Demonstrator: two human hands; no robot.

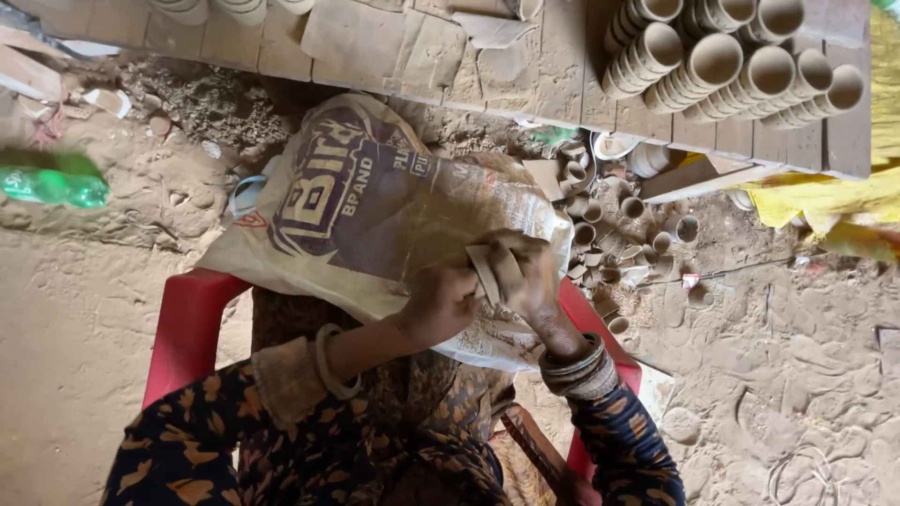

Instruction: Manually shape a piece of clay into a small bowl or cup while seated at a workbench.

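Hands meet at frame centre: left hand [441, 305] and right hand [532, 272] pinch a clay cup [494, 270] over a printed sack [375, 211]; sandy floor [797, 356] around, stacked cups [731, 61] upper right.

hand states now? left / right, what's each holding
Left hand: closed on the small stack of clay cups.
Right hand: closed on the same stack from the other side, above the sack.

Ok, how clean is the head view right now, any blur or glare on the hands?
Head view: the green bottle at far left is motion-smeared; the left hand and right hand on the small clay cup are slightly soft; light is even and diffuse, with no glare.
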